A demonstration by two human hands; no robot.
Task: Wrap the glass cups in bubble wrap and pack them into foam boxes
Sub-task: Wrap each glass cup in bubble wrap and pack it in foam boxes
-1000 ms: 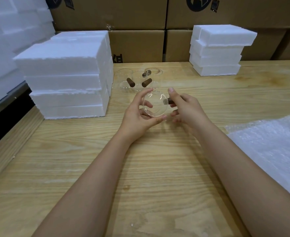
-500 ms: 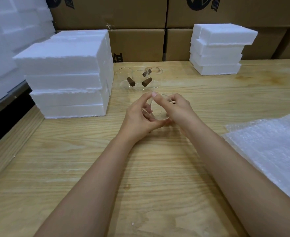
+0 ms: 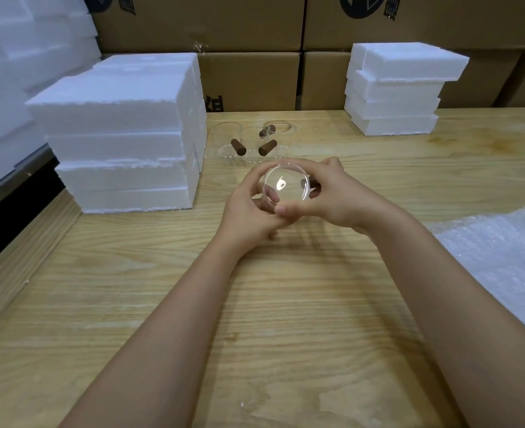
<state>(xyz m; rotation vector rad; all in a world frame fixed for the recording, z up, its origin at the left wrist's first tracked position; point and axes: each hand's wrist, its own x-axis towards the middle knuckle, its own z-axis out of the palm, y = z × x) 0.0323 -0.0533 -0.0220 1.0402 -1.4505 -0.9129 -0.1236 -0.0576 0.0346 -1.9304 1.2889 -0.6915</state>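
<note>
**Cup turned in both hands, wrap still untouched**

Head view. One glass cup (image 3: pixel 285 187) sits between both hands, above the middle of the desk (image 3: pixel 285 319), its open mouth facing the camera. The left hand (image 3: pixel 247 213) curls round its left wall and underside. The right hand (image 3: pixel 335 196) wraps the right wall, over the short brown handle (image 3: pixel 308 182). A second ago the right hand only pinched that handle while the left cradled the bowl. Now the grip has closed to a full two-handed hold and the rim has tipped toward the wearer. I read this as a turn or check of the cup before wrapping; no wrapping has begun. Whether the cup's base touches the desk is hard to tell, though the shadow below suggests it is lifted.

The bubble wrap (image 3: pixel 502 267) lies flat at four o'clock from the cup, well apart. Three more cups (image 3: pixel 250 143) wait at twelve o'clock, near the hands. Foam boxes (image 3: pixel 122 134) are stacked at ten o'clock, and a smaller stack (image 3: pixel 400 94) stands at one o'clock.

The desk is pale grained wood. Brown cardboard cartons (image 3: pixel 248 29) wall off the far edge.
</note>
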